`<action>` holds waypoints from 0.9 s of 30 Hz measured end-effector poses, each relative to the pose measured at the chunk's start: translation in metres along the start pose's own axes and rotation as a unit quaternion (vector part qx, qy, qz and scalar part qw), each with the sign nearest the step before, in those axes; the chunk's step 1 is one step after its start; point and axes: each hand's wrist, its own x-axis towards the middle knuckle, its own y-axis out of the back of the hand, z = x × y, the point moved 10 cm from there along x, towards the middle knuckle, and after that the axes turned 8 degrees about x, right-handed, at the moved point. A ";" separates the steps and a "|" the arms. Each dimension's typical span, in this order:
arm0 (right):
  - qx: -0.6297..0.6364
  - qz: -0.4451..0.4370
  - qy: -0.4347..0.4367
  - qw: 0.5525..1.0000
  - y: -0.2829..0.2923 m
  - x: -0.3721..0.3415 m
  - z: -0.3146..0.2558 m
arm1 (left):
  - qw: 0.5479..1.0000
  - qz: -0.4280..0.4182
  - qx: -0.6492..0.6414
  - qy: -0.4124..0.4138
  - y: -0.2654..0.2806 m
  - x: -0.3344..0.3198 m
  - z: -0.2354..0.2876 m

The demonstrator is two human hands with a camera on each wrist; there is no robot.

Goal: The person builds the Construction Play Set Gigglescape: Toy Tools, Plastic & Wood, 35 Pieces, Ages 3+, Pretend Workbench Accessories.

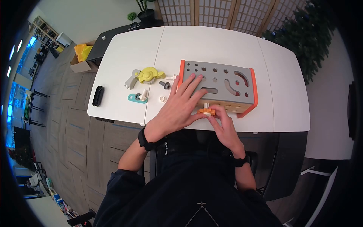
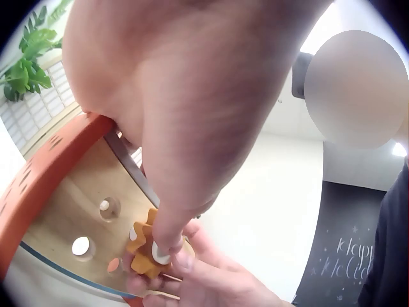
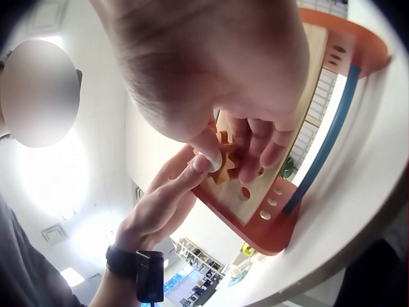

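Note:
A toy workbench with a grey top (image 1: pixel 223 81) and orange end panels (image 1: pixel 255 90) stands in front of me. An orange gear (image 1: pixel 206 112) with a white round head (image 2: pixel 161 254) sits at its holed wooden side (image 2: pixel 89 217). In the head view, a white shaft (image 1: pixel 206 105) shows between gear and wood. My left hand (image 1: pixel 176 108) lies with long fingers spread over the grey top, its thumb pressing at the white head. My right hand (image 1: pixel 226 130) pinches the gear from the right, thumb at the white head and other fingers beside the wood.
Left of the workbench lie a yellow-green toy part (image 1: pixel 149 75) with a grey claw-like piece (image 1: pixel 131 80), a grey bolt (image 1: pixel 165 85), a white ring (image 1: pixel 162 99) and a teal strip (image 1: pixel 132 97) bearing a white piece. A black object (image 1: pixel 98 96) lies near the white table's (image 1: pixel 124 49) left edge.

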 end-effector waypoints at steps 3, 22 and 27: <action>-0.007 0.011 0.001 1.000 0.000 0.004 -0.003 | 1.000 0.010 0.008 0.005 0.000 0.000 0.000; 0.051 0.023 -0.018 0.998 -0.009 0.007 0.013 | 0.999 0.031 0.018 0.017 0.000 0.000 -0.002; 0.024 0.030 -0.005 0.999 -0.012 0.012 0.012 | 0.999 0.032 -0.037 0.023 0.002 -0.001 -0.009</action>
